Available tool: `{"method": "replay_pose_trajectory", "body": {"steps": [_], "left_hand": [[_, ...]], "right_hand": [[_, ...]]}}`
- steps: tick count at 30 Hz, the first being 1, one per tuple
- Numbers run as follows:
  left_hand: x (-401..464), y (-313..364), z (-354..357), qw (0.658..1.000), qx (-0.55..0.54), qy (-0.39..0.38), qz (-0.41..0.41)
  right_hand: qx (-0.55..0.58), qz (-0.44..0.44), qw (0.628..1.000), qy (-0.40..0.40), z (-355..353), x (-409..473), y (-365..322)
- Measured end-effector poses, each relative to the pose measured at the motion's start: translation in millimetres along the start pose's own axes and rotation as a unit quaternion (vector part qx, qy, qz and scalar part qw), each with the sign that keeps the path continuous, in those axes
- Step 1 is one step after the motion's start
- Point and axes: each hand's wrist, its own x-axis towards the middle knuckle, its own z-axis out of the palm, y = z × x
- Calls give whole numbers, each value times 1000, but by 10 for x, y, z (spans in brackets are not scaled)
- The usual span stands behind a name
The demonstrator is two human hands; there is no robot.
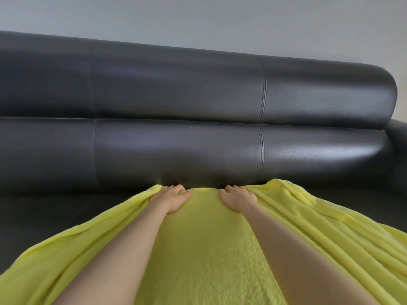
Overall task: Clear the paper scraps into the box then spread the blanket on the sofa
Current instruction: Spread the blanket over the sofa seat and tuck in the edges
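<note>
Soft, even daylight; a pale sheen runs along the sofa (198, 146) cushions. Slight blur throughout, and wide-angle bending at the edges.

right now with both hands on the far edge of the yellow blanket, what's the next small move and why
Probably draw the left hand and right hand apart along the blanket edge: it lies bunched in folds on both sides, leaving bare sofa seat left and right.

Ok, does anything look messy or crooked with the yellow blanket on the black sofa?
Nothing is damaged or spilled, but the yellow fleece blanket is not flat: long folds bunch along both sides, beside the left hand and right hand, which grip its far edge near the backrest. Much of the black leather sofa seat lies uncovered.
</note>
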Motion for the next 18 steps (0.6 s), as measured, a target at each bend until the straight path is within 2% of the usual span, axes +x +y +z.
{"method": "replay_pose_trajectory", "body": {"steps": [7,11,18], "left_hand": [[52,-26,74,999,24,31,10],[24,-23,113,999,19,50,10],[-65,-36,194,984,-2,174,35]], "right_hand": [[-44,19,999,-21,26,158,-61],[-40,15,999,15,127,151,-56],[-44,11,998,49,180,130,-60]]}}
